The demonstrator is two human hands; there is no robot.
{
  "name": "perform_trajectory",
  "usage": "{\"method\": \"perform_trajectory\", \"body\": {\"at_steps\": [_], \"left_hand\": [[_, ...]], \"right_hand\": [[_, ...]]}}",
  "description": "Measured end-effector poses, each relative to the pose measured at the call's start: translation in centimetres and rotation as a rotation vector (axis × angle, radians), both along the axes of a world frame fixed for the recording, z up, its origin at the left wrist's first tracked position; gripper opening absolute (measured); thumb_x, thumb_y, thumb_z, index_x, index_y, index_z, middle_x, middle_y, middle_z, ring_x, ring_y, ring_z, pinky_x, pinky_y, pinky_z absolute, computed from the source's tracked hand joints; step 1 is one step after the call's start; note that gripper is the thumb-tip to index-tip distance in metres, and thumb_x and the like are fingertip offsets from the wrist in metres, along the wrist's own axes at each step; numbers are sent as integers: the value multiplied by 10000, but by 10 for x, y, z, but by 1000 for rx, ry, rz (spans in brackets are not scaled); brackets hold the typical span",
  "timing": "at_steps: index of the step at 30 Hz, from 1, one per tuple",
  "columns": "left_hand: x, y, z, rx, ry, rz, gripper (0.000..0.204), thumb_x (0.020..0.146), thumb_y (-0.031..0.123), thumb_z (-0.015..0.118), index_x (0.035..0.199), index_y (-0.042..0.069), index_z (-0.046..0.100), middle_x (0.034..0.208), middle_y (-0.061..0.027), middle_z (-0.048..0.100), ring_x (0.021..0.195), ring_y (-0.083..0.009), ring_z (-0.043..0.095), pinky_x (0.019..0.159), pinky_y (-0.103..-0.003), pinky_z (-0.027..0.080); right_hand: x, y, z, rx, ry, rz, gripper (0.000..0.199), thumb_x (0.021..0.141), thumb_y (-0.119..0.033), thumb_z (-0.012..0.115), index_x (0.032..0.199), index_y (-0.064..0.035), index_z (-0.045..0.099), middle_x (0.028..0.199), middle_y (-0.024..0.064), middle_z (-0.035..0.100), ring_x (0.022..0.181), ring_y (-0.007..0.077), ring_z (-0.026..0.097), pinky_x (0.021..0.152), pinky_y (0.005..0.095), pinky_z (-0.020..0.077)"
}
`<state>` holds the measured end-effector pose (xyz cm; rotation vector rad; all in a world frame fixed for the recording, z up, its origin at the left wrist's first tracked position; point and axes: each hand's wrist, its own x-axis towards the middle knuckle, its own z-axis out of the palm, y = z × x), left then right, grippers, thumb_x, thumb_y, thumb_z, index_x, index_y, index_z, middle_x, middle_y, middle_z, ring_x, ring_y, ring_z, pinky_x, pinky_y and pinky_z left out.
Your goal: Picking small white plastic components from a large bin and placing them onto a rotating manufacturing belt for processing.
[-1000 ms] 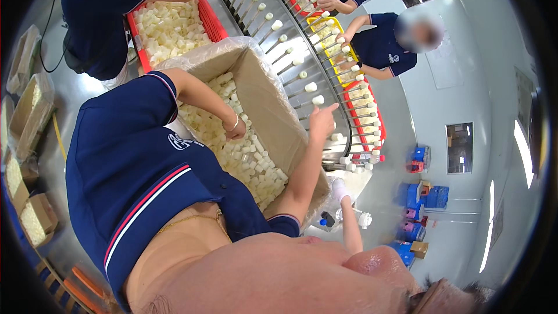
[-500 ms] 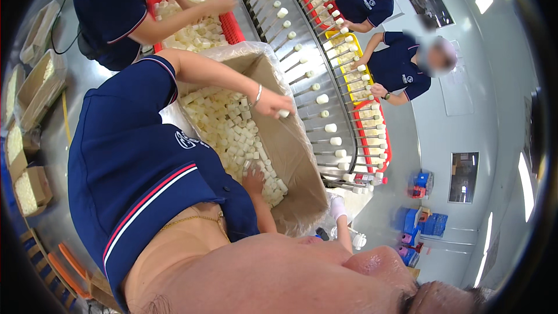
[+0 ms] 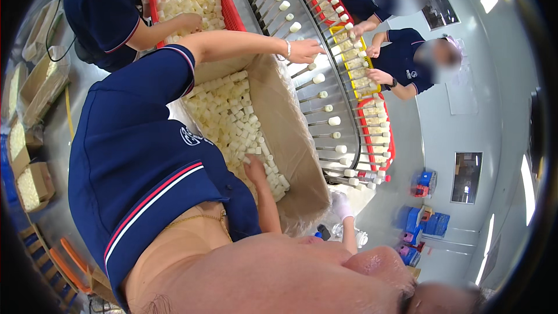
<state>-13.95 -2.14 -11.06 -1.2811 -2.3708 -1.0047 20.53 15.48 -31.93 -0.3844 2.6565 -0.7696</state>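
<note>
My left hand [image 3: 305,51], with a bracelet at the wrist, reaches over the far side of a lined carton to the metal rods of a curved conveyor [image 3: 317,94]. Its fingers are pinched at a rod's tip around a short white cylinder that they mostly hide. Inside the carton [image 3: 288,134], my right hand [image 3: 254,170] rests on a heap of white cylinders [image 3: 224,119]. Its fingers curl down among them, so I cannot make out what they hold. Many rods carry a white cylinder [image 3: 318,78] on the end.
A co-worker [image 3: 102,11] stands at the left by a red basket [image 3: 232,14] of white pieces. Across the conveyor, two more people work over red and yellow baskets [image 3: 372,84]. A gloved hand [image 3: 342,204] shows beyond the carton. Filled cartons [image 3: 35,183] line the left side.
My left hand has moved from above the carton, where it held a white cylinder, up and outward to the rods. My right hand has shifted slightly within the heap. Co-workers' hands have moved.
</note>
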Motion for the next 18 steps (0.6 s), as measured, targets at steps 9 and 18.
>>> {"method": "perform_trajectory", "body": {"at_steps": [9,18], "left_hand": [[11,81,-1,-527,263,-14,355,610,363,752,883,171,629,874,25,604,958,-182,529,861,-381,358],[93,67,-10,-31,675,-156,456,698,290,629,1093,74,548,1155,-70,492,1083,-247,454,937,-461,325]], "right_hand": [[-53,5,140,-937,-174,-377,312,886,-100,549,1145,-41,385,981,139,590,451,89,473,416,173,389],[-99,35,206,-1113,392,-613,313,877,-56,553,1128,-30,368,997,160,594,516,94,508,427,187,396]]}}
